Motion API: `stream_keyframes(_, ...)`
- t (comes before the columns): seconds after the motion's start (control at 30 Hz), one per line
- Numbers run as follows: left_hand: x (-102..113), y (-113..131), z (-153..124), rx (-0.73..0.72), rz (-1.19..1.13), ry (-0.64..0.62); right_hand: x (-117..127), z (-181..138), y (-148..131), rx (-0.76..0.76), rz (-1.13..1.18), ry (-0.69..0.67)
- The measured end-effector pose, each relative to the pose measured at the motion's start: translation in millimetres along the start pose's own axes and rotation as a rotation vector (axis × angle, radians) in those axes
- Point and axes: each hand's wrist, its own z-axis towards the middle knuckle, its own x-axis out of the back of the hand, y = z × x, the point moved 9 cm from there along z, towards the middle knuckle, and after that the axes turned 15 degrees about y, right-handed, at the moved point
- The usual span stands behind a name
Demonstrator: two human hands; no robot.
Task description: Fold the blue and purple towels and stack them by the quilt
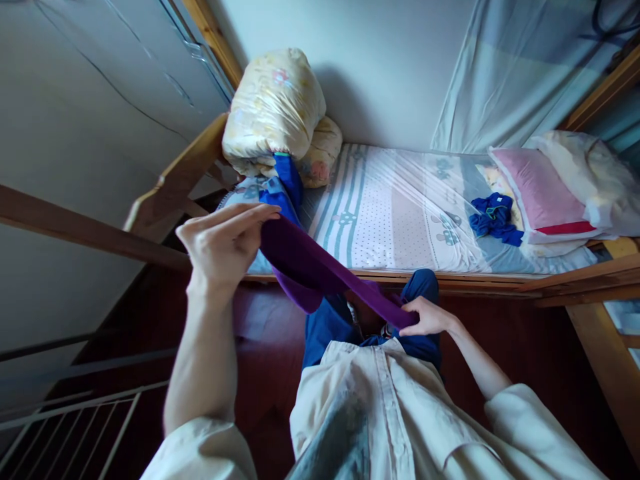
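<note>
Centre of frame: long purple stretchy cloth (320,270) pulled taut between both hands. Left hand (223,247), raised at centre left, pinching its upper end; right hand (425,317), lower and right of centre, clenched on the other end. Behind, striped and dotted mattress sheet (395,213); crumpled blue garment (493,219) at right beside pink pillow (540,193).

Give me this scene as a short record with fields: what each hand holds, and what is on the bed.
left hand: left hand raised, pinching one end of the purple cloth
right hand: right hand low by the lap, gripping the other end
cloth: stretched between both hands, sagging near the left
bed: striped sheet; bundled quilt at the left; blue garment by the pink pillow at the right
frame: wooden rail
</note>
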Motion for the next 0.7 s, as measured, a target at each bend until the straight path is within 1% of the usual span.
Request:
stream_keyframes(0.07, 2, -7, 4, 0.014, 0.035, 0.026, -22, -13, 6, -0.010, 0.039, -0.104)
stream_keyframes(0.13, 3, -12, 8, 0.029, 0.046, 0.053, -44, -21, 15, -0.031, 0.052, -0.149)
stream_keyframes(0.2, 3, -15, 11, 0.052, 0.040, 0.064, -63, -25, 28, -0.057, 0.029, -0.138)
stream_keyframes(0.3, -2, -20, 12, 0.078, 0.069, 0.042, -87, -27, 50, -0.083, -0.039, -0.092)
stream_keyframes(0.37, -5, -22, 13, 0.074, 0.086, 0.039, -94, -29, 69, -0.124, -0.091, -0.048)
stream_keyframes(0.4, -5, -24, 13, 0.067, 0.086, 0.043, -93, -30, 78, -0.153, -0.110, -0.017)
stream_keyframes(0.47, -5, -29, 13, 0.060, 0.088, 0.055, -82, -34, 96, -0.212, -0.111, 0.082)
stream_keyframes(0.53, -5, -40, 12, 0.074, 0.109, 0.065, -60, -37, 107, -0.245, -0.067, 0.210)
stream_keyframes(0.63, -3, -63, 8, 0.124, 0.181, 0.068, -10, -41, 117, -0.266, -0.034, 0.439)
stream_keyframes(0.7, -2, -78, 5, 0.154, 0.227, 0.073, 28, -42, 116, -0.241, -0.057, 0.589)
